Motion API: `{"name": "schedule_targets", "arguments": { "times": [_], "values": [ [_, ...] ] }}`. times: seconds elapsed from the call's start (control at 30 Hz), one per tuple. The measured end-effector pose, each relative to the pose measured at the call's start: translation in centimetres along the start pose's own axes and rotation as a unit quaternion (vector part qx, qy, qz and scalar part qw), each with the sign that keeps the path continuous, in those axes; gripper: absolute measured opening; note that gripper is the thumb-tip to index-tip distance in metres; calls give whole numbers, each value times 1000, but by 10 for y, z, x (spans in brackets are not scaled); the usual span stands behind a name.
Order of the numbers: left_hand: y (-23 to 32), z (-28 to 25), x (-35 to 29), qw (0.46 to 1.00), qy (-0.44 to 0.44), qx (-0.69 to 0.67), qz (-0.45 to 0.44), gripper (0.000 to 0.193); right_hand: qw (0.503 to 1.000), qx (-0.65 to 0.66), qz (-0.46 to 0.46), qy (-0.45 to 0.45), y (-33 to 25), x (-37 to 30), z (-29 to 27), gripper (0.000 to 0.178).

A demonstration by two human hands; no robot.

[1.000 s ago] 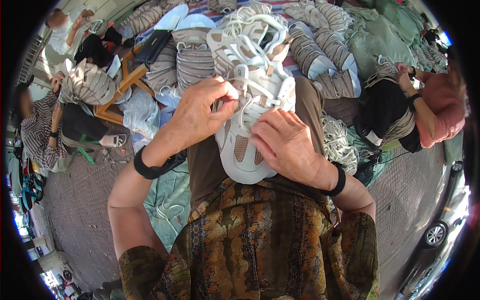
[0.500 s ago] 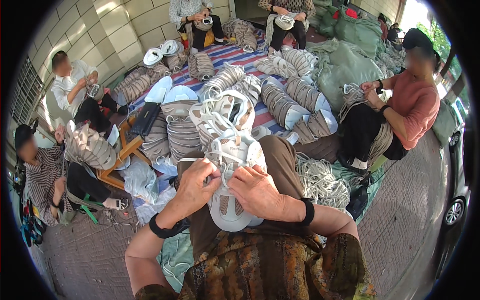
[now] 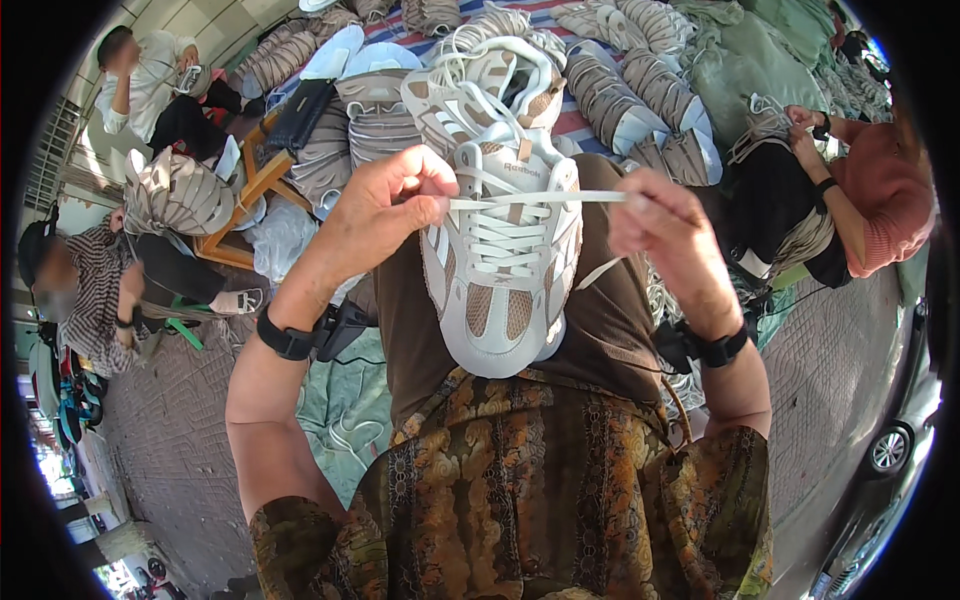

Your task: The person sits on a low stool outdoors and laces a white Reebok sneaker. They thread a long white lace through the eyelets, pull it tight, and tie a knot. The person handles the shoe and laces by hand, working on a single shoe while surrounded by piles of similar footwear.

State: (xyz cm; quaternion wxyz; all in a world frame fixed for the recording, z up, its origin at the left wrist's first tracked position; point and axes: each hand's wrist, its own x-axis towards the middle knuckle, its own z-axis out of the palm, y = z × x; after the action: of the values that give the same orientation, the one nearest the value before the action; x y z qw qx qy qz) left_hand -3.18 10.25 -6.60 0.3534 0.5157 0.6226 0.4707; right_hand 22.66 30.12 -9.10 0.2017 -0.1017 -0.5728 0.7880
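Observation:
A white and beige sneaker (image 3: pixel 503 290) rests on my lap with its toe toward me, white lacing crossing its tongue. Above it, a white shoelace (image 3: pixel 540 198) is stretched taut from side to side between my hands. My left hand (image 3: pixel 400 195) pinches the lace left of the shoe's collar. To the right, my right hand (image 3: pixel 665 225), slightly blurred, is closed on the lace's other stretch, and a loose end hangs below it. Another laced sneaker (image 3: pixel 480 80) lies just beyond the shoe's heel. Both wrists wear black bands.
Stacks of beige shoe uppers (image 3: pixel 380 130) lie on a striped sheet ahead. A wooden stool frame (image 3: pixel 245 205) with a black case (image 3: pixel 300 115) stands at left. Several co-workers sit around, one in a pink top (image 3: pixel 885 205) at right. Green sacks (image 3: pixel 750 65) are piled at far right.
My hands have spread from close together over the laces to wide apart, pulling the lace taut. The view has tilted downward, so the sneaker appears higher in the picture.

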Motion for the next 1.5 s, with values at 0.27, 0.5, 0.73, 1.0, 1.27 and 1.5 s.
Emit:
{"name": "schedule_targets", "arguments": {
  "times": [0.27,0.5,0.73,1.0,1.27,1.5],
  "values": [
    [16,5,7,997,-19,78,5,14,995,55,-66,60,-49,-62,-69,18],
    [9,21,22,963,51,240,108,23,989,30,-110,98,-65,-106,-97,21],
    [4,13,29,951,-2,304,49,30,967,-133,-94,197,-79,-106,-156,14],
    [1,19,30,945,23,308,107,29,883,-453,40,113,-16,-82,-191,16],
    [17,23,34,907,45,389,153,21,823,-534,-152,118,8,-22,-52,26],
    [36,25,41,887,8,421,192,21,770,-563,-300,20,8,14,24,35]
  ]
}}
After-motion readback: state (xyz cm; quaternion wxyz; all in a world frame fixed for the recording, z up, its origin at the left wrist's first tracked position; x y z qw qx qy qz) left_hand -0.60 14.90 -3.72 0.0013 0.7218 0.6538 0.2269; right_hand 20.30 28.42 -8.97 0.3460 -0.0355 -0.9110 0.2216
